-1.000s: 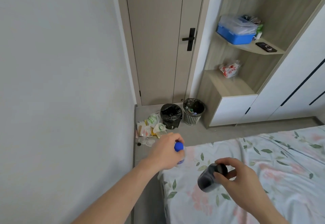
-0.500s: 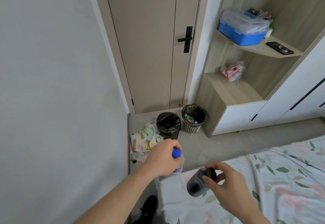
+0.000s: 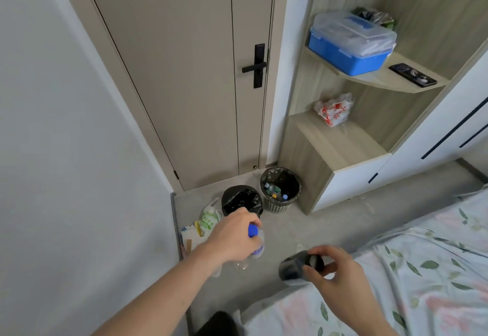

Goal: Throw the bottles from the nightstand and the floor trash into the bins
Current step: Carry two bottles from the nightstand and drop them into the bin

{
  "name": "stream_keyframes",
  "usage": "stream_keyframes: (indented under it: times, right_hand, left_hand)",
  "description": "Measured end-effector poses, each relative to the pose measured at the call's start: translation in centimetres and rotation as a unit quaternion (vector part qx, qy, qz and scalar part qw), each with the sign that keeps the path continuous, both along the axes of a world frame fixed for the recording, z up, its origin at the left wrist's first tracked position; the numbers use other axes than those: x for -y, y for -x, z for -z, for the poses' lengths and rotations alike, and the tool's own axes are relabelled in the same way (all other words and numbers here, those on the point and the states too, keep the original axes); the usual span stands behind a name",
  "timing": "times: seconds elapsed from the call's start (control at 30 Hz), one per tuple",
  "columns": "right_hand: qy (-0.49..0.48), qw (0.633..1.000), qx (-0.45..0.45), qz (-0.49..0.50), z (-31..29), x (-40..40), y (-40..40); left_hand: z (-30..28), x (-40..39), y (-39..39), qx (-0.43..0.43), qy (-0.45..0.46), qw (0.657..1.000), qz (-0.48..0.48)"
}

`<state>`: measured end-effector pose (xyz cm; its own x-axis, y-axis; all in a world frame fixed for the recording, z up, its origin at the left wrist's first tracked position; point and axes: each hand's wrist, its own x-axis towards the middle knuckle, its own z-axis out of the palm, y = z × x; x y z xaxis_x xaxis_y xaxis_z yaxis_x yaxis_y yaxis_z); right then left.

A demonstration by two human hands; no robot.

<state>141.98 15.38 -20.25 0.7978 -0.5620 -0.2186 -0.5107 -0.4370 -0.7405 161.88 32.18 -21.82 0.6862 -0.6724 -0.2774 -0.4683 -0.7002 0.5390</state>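
My left hand [image 3: 232, 238] grips a clear bottle with a blue cap [image 3: 255, 240] near its neck. A dark bottle with a black cap [image 3: 295, 267] is held in my right hand [image 3: 340, 275], fingers around its top. Both hang above the grey floor beside the bed. Ahead by the door stand a black-lined bin [image 3: 241, 199] and a white mesh bin [image 3: 280, 190] with several bottles inside. Wrappers and plastic bags, the floor trash [image 3: 203, 226], lie left of the black bin against the wall, partly hidden by my left hand.
A bed with a floral sheet [image 3: 412, 264] fills the lower right. The closed door [image 3: 184, 71] is ahead, a white wall on the left. Wooden shelves [image 3: 340, 140] on the right hold a blue box [image 3: 351, 42], a phone and a plastic bag.
The view has moved forward past the bed corner toward the bins. Both hands keep their bottles and now hang over the floor instead of the bed.
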Motion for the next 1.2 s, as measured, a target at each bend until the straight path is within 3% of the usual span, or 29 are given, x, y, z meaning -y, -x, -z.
stream_keyframes:
  times: [0.2, 0.7, 1.07, 1.2]
  right_hand:
    - [0.003, 0.999, -0.041, 0.003, 1.7, 1.5, -4.4]
    - [-0.035, 0.992, -0.102, 0.061, 5.4, 4.9, -25.2]
    - [-0.025, 0.989, -0.087, 0.114, 5.5, 12.1, -28.2]
    - [-0.023, 0.99, -0.106, 0.092, 6.9, 17.3, -29.1]
  left_hand:
    - [1.7, 0.1, -4.3, -0.018, 0.013, 1.0, -0.003]
    - [7.0, 4.1, -25.7, -0.039, -0.012, 0.999, 0.033]
    - [8.7, 11.6, -29.4, -0.064, -0.006, 0.997, 0.053]
    - [10.3, 16.2, -30.4, -0.077, -0.014, 0.996, 0.039]
